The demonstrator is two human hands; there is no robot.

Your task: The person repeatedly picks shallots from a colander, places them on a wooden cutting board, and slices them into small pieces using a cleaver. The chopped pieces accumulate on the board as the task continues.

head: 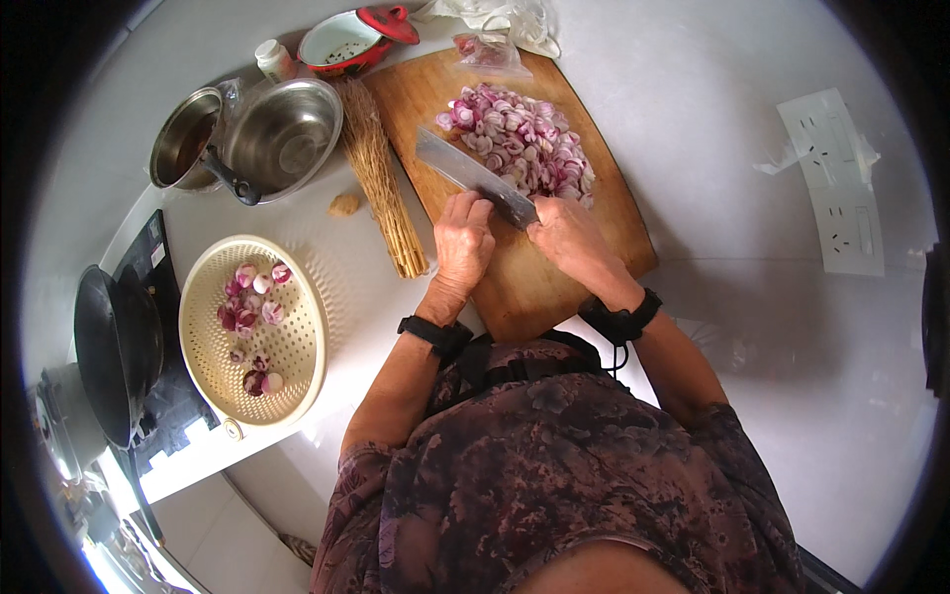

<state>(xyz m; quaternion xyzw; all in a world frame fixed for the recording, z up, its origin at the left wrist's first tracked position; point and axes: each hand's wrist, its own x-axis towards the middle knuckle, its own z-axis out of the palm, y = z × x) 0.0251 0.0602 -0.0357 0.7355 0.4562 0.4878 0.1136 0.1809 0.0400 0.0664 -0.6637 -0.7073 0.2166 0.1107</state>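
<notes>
My right hand (568, 234) is closed round the handle of a cleaver (475, 174), whose broad metal blade points up and left over a wooden cutting board (519, 286). Close against the blade's near side, my left hand (465, 236) has its fingers curled down to the board; whatever lies under the fingertips is hidden. Beyond the blade a heap of sliced shallots (531, 141) covers the upper part of the board. A plastic bag with reddish contents (490, 56) lies at the board's far edge.
Left of the board lies a bundled straw brush (382, 178). A cream colander (323, 327) holds several peeled shallots (245, 308). Beyond stand a steel basin (286, 137), a steel pot (178, 141), a white bottle (274, 59) and a red enamel pot (349, 67). A black wok (104, 356) is far left.
</notes>
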